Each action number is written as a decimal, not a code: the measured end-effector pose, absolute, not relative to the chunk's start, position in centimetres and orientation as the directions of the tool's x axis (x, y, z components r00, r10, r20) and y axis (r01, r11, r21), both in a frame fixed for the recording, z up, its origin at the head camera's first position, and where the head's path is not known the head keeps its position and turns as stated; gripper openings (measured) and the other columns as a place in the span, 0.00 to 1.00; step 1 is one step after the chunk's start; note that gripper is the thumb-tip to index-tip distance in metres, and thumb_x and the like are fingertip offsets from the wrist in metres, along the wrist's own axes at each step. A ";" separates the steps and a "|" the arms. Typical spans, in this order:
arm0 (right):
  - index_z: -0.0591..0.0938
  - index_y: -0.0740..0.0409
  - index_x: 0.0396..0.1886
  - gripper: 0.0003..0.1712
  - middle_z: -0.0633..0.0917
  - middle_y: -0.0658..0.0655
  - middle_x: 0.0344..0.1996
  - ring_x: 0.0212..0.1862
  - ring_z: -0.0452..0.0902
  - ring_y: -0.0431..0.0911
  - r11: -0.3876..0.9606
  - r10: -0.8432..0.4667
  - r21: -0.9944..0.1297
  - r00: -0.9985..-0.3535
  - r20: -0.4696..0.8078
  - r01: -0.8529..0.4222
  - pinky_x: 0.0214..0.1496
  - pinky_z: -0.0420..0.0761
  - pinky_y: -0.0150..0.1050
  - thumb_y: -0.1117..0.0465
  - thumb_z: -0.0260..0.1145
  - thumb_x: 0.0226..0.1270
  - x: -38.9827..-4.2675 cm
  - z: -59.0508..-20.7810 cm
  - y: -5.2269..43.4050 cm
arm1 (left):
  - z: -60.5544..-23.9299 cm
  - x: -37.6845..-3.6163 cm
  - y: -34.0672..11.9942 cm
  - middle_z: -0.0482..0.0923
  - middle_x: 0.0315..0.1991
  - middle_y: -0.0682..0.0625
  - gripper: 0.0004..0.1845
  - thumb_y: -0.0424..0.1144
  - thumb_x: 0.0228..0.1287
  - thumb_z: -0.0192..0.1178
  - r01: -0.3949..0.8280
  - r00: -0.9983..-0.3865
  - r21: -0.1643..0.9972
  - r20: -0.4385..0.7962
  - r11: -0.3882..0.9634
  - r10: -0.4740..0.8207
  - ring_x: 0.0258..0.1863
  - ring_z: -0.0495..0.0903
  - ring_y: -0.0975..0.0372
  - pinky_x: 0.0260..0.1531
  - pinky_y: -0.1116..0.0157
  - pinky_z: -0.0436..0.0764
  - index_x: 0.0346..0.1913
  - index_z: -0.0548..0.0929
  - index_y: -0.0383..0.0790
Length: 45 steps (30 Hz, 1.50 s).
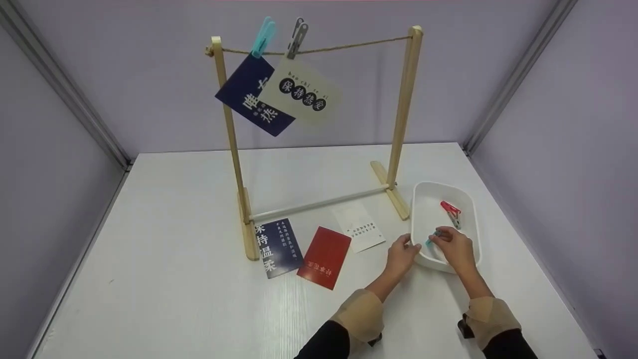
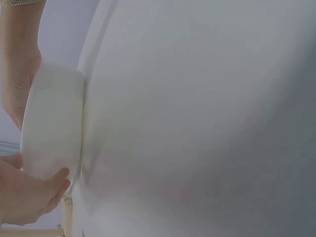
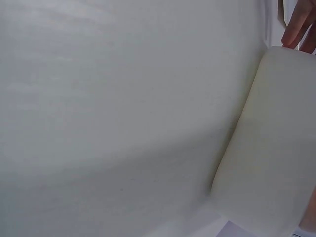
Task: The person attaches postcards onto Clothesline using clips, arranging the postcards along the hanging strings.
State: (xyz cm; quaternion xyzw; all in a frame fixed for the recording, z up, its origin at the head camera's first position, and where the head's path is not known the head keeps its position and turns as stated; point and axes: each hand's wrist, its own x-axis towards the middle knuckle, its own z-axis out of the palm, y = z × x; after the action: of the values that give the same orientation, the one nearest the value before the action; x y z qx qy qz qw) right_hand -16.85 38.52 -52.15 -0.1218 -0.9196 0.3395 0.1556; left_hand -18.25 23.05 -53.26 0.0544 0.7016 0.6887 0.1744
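In the head view my right hand (image 1: pixel 454 247) reaches into a white plastic basin (image 1: pixel 420 199) and pinches a blue clothespin (image 1: pixel 431 238) between thumb and fingers. A red and grey clothespin (image 1: pixel 451 213) lies farther back in the basin. My left hand (image 1: pixel 401 257) holds the basin's near left side, thumb at the rim and fingers along the outer wall. The left wrist view shows these fingers (image 2: pixel 58 185) against the wall, while the right hand (image 2: pixel 19 84) dips behind the rim.
Behind stands a wooden frame (image 1: pixel 401 107) with a string (image 1: pixel 349 47). A turquoise clip (image 1: pixel 263 37) and a grey clip (image 1: pixel 297 39) hold a navy card (image 1: pixel 244 89) and a cream card (image 1: pixel 309 87). Below lie blue (image 1: pixel 281 249), red (image 1: pixel 325 257) and white (image 1: pixel 361 229) cards.
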 end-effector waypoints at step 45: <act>0.79 0.71 0.43 0.18 0.83 0.64 0.36 0.41 0.79 0.56 0.710 0.316 -0.692 -0.938 0.144 0.133 0.46 0.76 0.48 0.62 0.69 0.56 -16.6 -52.0 38.4 | -50.7 -27.5 17.0 0.73 0.51 0.58 0.13 0.39 0.67 0.52 0.815 -0.456 -0.444 -0.095 0.372 0.885 0.54 0.69 0.64 0.60 0.63 0.62 0.51 0.77 0.54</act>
State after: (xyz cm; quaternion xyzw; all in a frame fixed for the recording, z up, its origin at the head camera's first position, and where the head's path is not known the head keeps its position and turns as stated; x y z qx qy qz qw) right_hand -16.64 38.38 -51.99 -0.1226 -0.9158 0.3607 0.1272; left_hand -27.51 16.99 -50.69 0.5154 0.8245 -0.2196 -0.0795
